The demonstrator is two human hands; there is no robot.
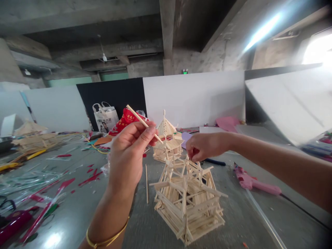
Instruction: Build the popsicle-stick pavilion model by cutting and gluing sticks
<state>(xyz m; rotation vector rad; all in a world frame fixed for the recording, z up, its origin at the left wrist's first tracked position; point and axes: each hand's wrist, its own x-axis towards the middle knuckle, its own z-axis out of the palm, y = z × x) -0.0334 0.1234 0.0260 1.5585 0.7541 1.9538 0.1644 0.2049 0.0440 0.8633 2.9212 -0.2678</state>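
Pinched between thumb and fingers, a thin wooden stick (137,117) slants across my left hand (133,143), which is raised above the table. My right hand (201,146) is closed at the top of a stick-built pavilion model (189,204), its fingers curled down toward the upper frame. Whether those fingers hold a small piece is hidden. The model has a many-sided base, open roof framing and projecting sticks. Behind it stands a second stick model, a pagoda (167,136) with a pointed roof. A loose stick (147,183) lies on the table left of the nearer model.
A pink glue gun (255,183) with a black cord lies at right, near a clear glue stick (263,218). Red scraps (90,177) and plastic wrappers litter the left side. Another stick model (33,136) stands far left. A white bag (105,117) is at the back.
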